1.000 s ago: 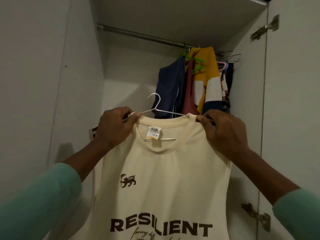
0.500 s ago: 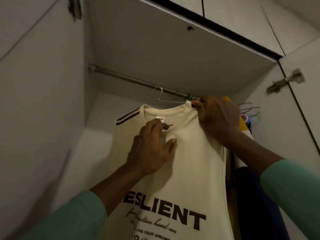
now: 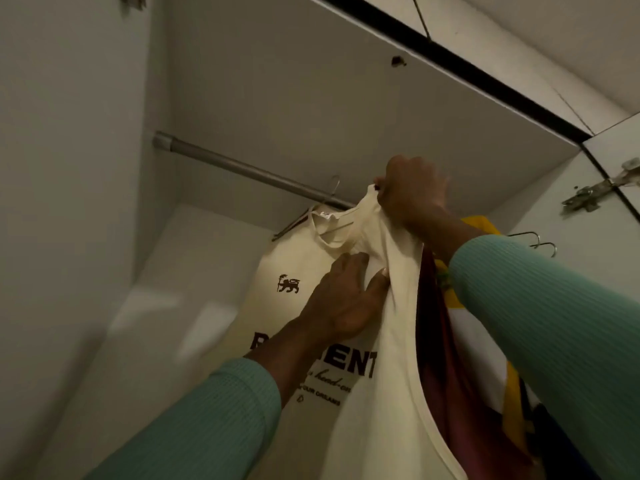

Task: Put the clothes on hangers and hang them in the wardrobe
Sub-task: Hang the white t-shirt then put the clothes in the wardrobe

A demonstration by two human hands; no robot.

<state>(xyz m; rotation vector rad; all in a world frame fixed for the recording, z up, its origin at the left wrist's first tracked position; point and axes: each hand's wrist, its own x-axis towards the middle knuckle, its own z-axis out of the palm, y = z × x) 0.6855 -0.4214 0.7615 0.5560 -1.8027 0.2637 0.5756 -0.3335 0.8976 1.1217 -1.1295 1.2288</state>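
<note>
Cream T-shirt sits high in the wardrobe on its wire hanger, with the hook at the rail; I cannot tell whether it has caught. The right hand clamps one shoulder and the left hand presses flat on the chest. Released too early, it could drop, or the bunched shoulder could slip off.

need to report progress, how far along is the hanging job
Done: yellow and maroon garments hang on the right. In hand: cream printed t-shirt on a wire hanger, hook at the grey metal rod; right hand grips its shoulder, left hand presses its chest. Left: seating the hook, letting go.
</note>
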